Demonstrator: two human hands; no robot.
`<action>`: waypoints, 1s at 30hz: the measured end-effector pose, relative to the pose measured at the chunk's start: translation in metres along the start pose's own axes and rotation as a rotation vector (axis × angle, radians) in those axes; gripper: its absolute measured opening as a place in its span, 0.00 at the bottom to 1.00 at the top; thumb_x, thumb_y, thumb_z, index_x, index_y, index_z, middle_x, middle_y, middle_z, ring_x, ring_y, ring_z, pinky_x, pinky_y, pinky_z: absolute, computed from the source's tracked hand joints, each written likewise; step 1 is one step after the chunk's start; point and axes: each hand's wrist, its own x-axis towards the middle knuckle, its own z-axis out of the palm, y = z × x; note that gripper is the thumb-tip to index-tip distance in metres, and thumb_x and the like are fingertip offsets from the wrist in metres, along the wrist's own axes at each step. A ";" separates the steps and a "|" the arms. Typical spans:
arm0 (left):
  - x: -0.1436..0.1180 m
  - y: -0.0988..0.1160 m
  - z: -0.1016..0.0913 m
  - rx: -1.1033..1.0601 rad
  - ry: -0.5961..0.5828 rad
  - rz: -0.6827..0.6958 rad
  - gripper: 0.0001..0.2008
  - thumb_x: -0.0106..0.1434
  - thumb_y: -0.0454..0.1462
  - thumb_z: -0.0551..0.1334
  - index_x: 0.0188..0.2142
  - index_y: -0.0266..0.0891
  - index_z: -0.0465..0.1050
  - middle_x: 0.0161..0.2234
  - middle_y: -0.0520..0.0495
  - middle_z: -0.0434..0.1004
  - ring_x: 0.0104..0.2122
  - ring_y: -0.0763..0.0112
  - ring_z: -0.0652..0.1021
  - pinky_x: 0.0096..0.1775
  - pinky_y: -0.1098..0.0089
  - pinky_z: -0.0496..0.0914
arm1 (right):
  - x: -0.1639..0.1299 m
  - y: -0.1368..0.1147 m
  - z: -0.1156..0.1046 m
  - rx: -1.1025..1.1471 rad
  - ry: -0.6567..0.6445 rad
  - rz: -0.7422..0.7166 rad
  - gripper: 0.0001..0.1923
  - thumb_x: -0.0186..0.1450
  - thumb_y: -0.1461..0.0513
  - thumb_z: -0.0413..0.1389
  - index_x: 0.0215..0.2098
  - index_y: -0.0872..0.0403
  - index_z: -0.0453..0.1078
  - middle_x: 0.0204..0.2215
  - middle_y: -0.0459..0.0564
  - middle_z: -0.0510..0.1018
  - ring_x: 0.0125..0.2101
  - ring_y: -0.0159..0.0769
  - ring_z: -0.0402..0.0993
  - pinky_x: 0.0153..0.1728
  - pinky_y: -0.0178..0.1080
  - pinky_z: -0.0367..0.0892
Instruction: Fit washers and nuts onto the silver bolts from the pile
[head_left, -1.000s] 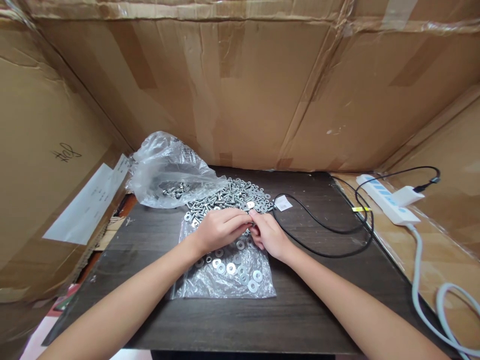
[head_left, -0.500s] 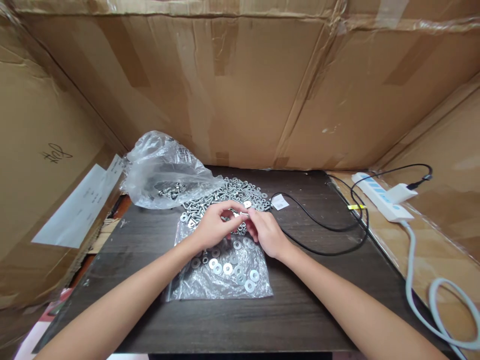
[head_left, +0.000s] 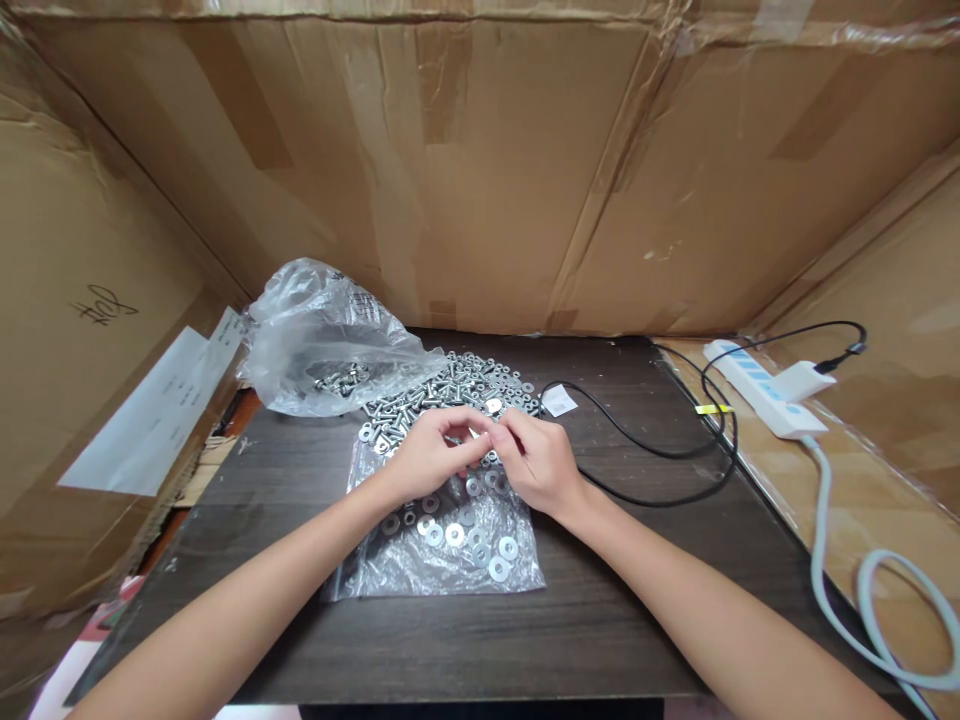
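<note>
My left hand (head_left: 439, 450) is closed in a pinch, thumb and index fingertip together, above the pile of hardware. My right hand (head_left: 541, 458) meets it, its curled fingers and thumb pressed at the same spot. Between the fingertips is a small metal bolt, now mostly covered by the fingers. Beyond the hands lies a heap of bolts (head_left: 405, 408), with nuts and small washers (head_left: 491, 378) at its right side. Below the hands, a flat clear plastic bag (head_left: 450, 575) bears several large washers (head_left: 454, 534).
A crumpled clear bag (head_left: 315, 340) with more bolts stands at the back left. A white paper tag (head_left: 558, 401) and a looped black cable (head_left: 637, 450) lie to the right. A white power strip (head_left: 765, 392) is at the far right. Cardboard walls (head_left: 510, 180) enclose the dark table (head_left: 600, 620).
My right hand has turned and curled its fingers in, thumb now on top at the bolt. The bolt, visible before, is mostly covered. My left hand has barely moved.
</note>
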 end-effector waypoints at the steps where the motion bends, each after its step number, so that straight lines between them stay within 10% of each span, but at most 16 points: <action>1: 0.000 0.000 0.001 0.133 0.058 0.108 0.07 0.66 0.39 0.62 0.39 0.37 0.76 0.29 0.49 0.78 0.24 0.77 0.74 0.25 0.76 0.72 | 0.000 -0.001 0.001 0.052 0.000 0.041 0.20 0.72 0.55 0.43 0.23 0.53 0.58 0.19 0.44 0.63 0.21 0.30 0.59 0.26 0.36 0.53; 7: -0.002 -0.004 -0.009 0.769 0.184 0.708 0.07 0.69 0.33 0.59 0.44 0.39 0.75 0.38 0.48 0.82 0.34 0.73 0.81 0.34 0.74 0.75 | 0.000 -0.001 0.012 0.472 -0.087 0.341 0.25 0.71 0.49 0.43 0.19 0.51 0.53 0.15 0.42 0.57 0.18 0.29 0.54 0.21 0.35 0.51; 15: -0.001 -0.002 -0.016 0.971 0.151 0.849 0.08 0.69 0.32 0.58 0.45 0.40 0.75 0.39 0.50 0.83 0.28 0.75 0.79 0.28 0.75 0.72 | 0.003 0.006 0.024 0.862 -0.278 0.657 0.26 0.65 0.43 0.47 0.18 0.50 0.50 0.11 0.36 0.48 0.11 0.25 0.45 0.13 0.32 0.46; 20: -0.002 -0.008 -0.008 0.856 0.152 0.739 0.06 0.69 0.33 0.59 0.42 0.39 0.75 0.38 0.49 0.82 0.33 0.73 0.81 0.32 0.74 0.73 | 0.000 0.007 0.020 0.542 -0.188 0.498 0.29 0.69 0.45 0.42 0.16 0.51 0.51 0.12 0.40 0.53 0.14 0.27 0.50 0.18 0.35 0.47; 30: -0.001 -0.018 0.001 0.164 0.062 0.093 0.06 0.65 0.38 0.63 0.39 0.37 0.75 0.29 0.51 0.75 0.23 0.78 0.71 0.26 0.76 0.67 | 0.002 0.017 0.003 0.126 -0.082 0.013 0.18 0.70 0.54 0.47 0.25 0.53 0.59 0.20 0.43 0.63 0.22 0.30 0.59 0.27 0.36 0.53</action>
